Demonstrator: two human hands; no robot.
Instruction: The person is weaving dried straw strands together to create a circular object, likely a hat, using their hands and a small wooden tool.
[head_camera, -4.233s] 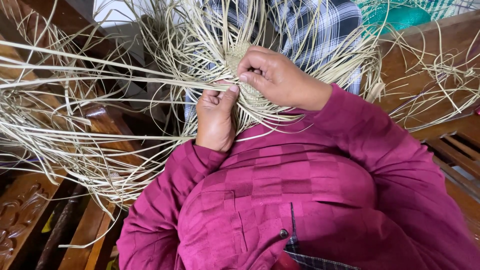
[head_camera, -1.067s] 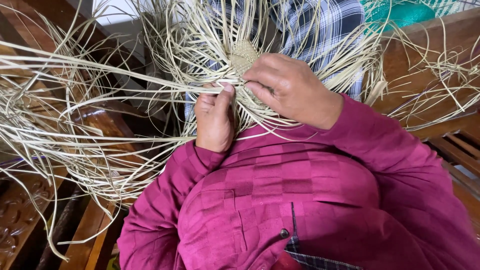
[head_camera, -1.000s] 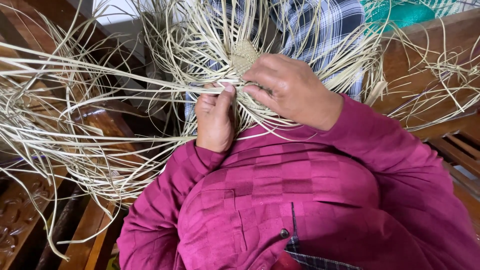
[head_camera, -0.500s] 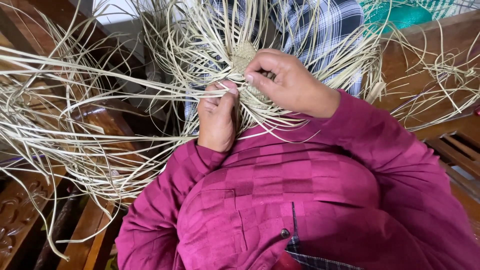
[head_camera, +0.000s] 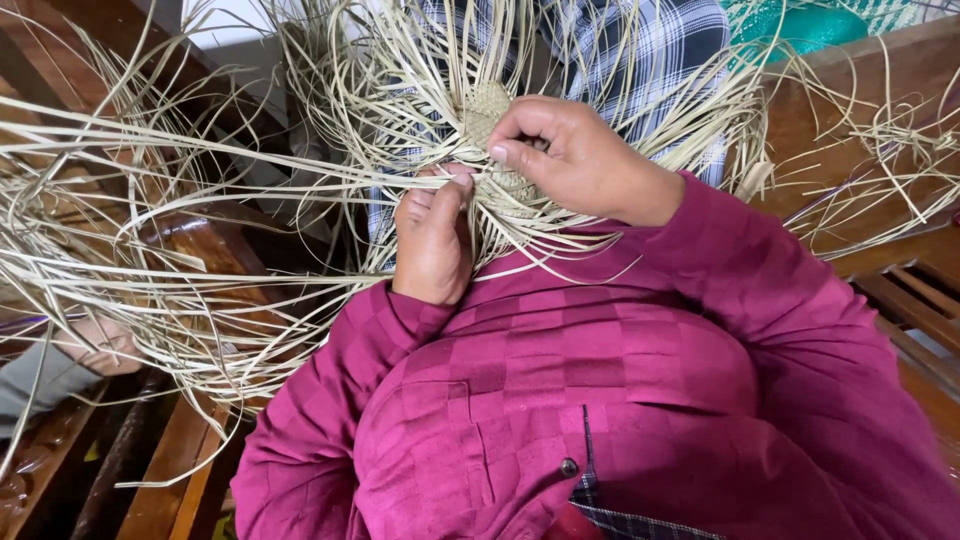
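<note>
woven straw piece (head_camera: 492, 105), a small tight plaited patch, is sitting at upper centre of the frame w/ long loose straw strands (head_camera: 200, 260) fanning out to the left, top & right. right hand (head_camera: 580, 160) is curling over it from the right, fingers closed & pinching strands against the weave. left hand (head_camera: 432, 235) is coming up from below, just left of centre, fingers closing on a few strands, thumb touching the patch. both sleeves are magenta. wooden bench (head_camera: 870, 110) is showing at upper right, another person's hand (head_camera: 100, 345) at far left.
</note>
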